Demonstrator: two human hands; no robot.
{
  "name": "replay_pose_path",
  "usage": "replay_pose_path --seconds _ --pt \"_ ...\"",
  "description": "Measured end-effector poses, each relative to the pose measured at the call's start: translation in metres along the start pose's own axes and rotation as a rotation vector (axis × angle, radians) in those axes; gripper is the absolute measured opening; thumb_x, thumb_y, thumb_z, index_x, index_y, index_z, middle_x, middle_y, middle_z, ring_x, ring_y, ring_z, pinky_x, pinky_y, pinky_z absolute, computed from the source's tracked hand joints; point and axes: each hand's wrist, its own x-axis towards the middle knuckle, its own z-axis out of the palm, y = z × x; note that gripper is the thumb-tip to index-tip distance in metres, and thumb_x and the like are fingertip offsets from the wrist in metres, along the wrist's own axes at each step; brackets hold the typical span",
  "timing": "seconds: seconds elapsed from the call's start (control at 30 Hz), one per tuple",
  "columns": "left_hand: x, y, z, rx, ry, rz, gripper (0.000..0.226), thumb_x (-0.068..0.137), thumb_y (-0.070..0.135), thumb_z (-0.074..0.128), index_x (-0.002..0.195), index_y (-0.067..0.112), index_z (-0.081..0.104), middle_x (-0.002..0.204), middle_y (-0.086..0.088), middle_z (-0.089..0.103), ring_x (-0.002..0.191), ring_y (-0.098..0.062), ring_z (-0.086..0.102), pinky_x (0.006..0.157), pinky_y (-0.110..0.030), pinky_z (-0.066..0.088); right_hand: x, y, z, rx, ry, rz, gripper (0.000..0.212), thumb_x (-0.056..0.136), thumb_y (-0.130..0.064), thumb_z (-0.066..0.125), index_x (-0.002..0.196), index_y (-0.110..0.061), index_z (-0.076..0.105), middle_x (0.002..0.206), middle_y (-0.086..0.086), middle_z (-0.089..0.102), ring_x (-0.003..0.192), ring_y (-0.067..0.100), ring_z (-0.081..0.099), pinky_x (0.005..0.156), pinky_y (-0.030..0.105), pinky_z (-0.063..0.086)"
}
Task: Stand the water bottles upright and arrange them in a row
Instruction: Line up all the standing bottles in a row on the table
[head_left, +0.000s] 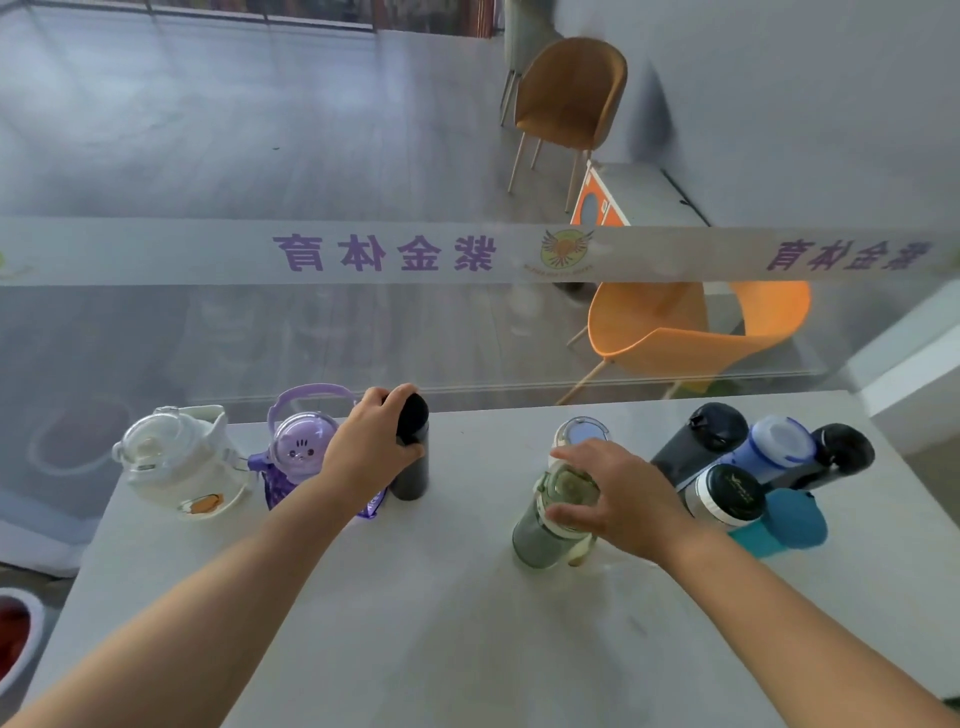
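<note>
A clear jug-shaped bottle (179, 465) and a purple cat-lid bottle (298, 452) stand upright at the table's far left. Right of them stands a slim black bottle (413, 467), with my left hand (371, 447) gripping its top. My right hand (618, 493) is closed over the lid of an upright grey-green translucent bottle (545, 535) at the centre. Behind it stands a small bottle with a pale blue lid (581, 434). At the right, several bottles cluster together: a dark grey one (701, 441), a blue one (769, 449), a black one (841, 454), a grey black-capped one (724, 496) and a teal one (784, 525).
The white table (441, 623) ends at a glass wall with a frosted band of purple lettering (384, 252). Behind the glass are an orange chair (691, 332) and a brown chair (569, 98). A red-and-white object (15, 639) sits on the floor at the left.
</note>
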Motion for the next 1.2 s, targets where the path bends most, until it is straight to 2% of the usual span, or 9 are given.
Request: replay_pose_path --seconds 0.13,0.23,0.4,0.53,0.73,1.2 --pt "-0.002 0.002 -0.003 0.027 0.014 0.029 0.069 0.074 0.025 0.071 0.133 0.025 0.036 0.128 -0.007 0.045 0.117 -0.026 0.042 0.088 -0.032 0.045 -0.005 -0.003 0.004 -0.191 -0.014 -0.040 0.079 0.068 -0.061 0.064 0.134 -0.029 0.035 0.122 -0.007 0.053 0.105 0.015 0.051 0.080 0.026 0.042" --pt "-0.005 0.001 -0.006 0.020 0.033 0.026 0.065 0.076 0.022 0.070 0.133 0.025 0.038 0.128 -0.007 0.046 0.119 -0.025 0.041 0.088 -0.032 0.043 -0.001 -0.011 0.004 -0.150 0.012 -0.023 0.068 0.070 -0.053 0.066 0.127 -0.026 0.042 0.120 -0.006 0.055 0.100 0.015 0.053 0.075 0.024 0.043" --pt "-0.005 -0.005 -0.009 0.012 0.009 0.039 0.064 0.076 0.018 0.069 0.133 0.025 0.039 0.127 -0.006 0.049 0.116 -0.025 0.044 0.089 -0.033 0.045 0.024 -0.024 0.006 -0.120 0.012 -0.037 0.064 0.070 -0.047 0.067 0.126 -0.022 0.045 0.121 -0.003 0.057 0.103 0.015 0.051 0.082 0.026 0.044" --pt "-0.002 -0.006 -0.010 -0.005 -0.017 0.017 0.066 0.076 0.017 0.070 0.134 0.024 0.039 0.127 -0.006 0.048 0.117 -0.026 0.043 0.090 -0.034 0.044 0.052 -0.034 0.009 -0.094 0.046 -0.052 0.062 0.072 -0.044 0.067 0.125 -0.020 0.045 0.120 -0.001 0.057 0.106 0.017 0.050 0.084 0.027 0.039" --pt "0.001 -0.003 -0.010 -0.013 -0.043 -0.035 0.067 0.077 0.020 0.069 0.135 0.026 0.036 0.129 -0.005 0.044 0.114 -0.027 0.047 0.087 -0.036 0.047 0.093 -0.050 0.013 -0.106 0.031 -0.103 0.073 0.074 -0.041 0.068 0.136 -0.016 0.037 0.132 0.004 0.052 0.120 0.023 0.045 0.095 0.032 0.038" --pt "0.006 0.001 -0.007 -0.028 0.033 -0.062 0.065 0.078 0.018 0.069 0.134 0.020 0.037 0.128 -0.009 0.046 0.111 -0.030 0.050 0.088 -0.037 0.048 0.122 -0.056 0.014 -0.205 -0.006 -0.164 0.079 0.077 -0.043 0.063 0.142 -0.019 0.026 0.124 0.002 0.055 0.111 0.023 0.048 0.085 0.034 0.043"
